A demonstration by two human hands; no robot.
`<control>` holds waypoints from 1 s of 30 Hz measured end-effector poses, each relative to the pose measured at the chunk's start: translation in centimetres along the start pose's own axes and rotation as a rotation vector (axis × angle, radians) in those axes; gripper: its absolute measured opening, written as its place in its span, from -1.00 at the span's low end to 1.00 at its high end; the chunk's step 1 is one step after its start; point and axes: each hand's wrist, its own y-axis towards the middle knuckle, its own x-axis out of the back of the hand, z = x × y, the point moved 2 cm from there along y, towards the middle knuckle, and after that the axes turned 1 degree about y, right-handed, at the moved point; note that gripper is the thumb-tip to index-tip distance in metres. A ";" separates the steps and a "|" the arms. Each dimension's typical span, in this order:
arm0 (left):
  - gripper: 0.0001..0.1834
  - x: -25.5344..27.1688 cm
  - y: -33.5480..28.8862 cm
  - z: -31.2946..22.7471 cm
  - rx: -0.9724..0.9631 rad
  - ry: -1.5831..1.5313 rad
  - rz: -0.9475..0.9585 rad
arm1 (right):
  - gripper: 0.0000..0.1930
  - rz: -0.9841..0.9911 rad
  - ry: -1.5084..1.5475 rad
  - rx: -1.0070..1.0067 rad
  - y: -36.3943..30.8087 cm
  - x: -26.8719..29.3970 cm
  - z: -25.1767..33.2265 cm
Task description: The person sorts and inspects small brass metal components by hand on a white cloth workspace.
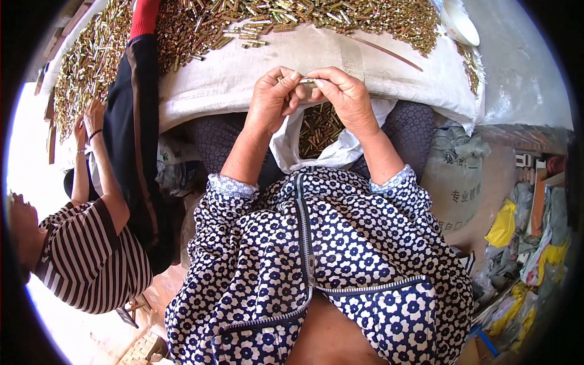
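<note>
Small brass bolt [304, 80] pinched between the fingertips of left hand [274, 97] and right hand [344, 94], both grasping it, just above an open white bag [340, 152] of bolts. Beyond the bag, a white-covered counter [243, 73]; loose bolt heap [292, 18] across its far side.

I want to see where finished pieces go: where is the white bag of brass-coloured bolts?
In the head view the white bag sits centre frame in the person's lap, directly below the left hand and right hand.
</note>
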 end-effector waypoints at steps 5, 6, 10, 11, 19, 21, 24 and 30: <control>-0.83 0.0 0.0 0.2 0.022 -0.068 0.033 | -0.80 0.035 0.441 -0.248 -0.2 0.1 -1.5; -0.83 -0.2 0.0 0.2 0.024 -0.068 0.034 | -0.80 0.034 0.441 -0.249 -0.2 0.1 -1.6; -0.84 -0.8 -0.1 0.1 -0.030 0.088 -0.076 | -0.82 -0.041 0.157 -0.188 -0.1 -0.1 -0.6; -0.84 -0.9 -0.2 0.0 -0.070 0.178 -0.117 | -0.82 -0.058 0.003 -0.151 -0.1 -0.2 -0.4; -0.83 -0.5 -0.2 0.3 -0.054 0.031 -0.051 | -0.83 -0.087 0.150 -0.211 -0.2 -0.3 -0.4; -0.83 -0.4 -0.4 0.3 -0.038 -0.041 0.006 | -0.84 -0.070 0.377 -0.315 -0.2 0.0 -0.8; -0.84 -1.2 -0.3 -0.2 -0.069 0.215 -0.028 | -0.83 -0.037 0.420 -0.347 -0.2 1.1 -2.0; -0.90 -1.0 -0.1 -1.1 -0.198 0.735 0.012 | -0.84 0.047 0.039 -0.349 1.2 2.0 -1.2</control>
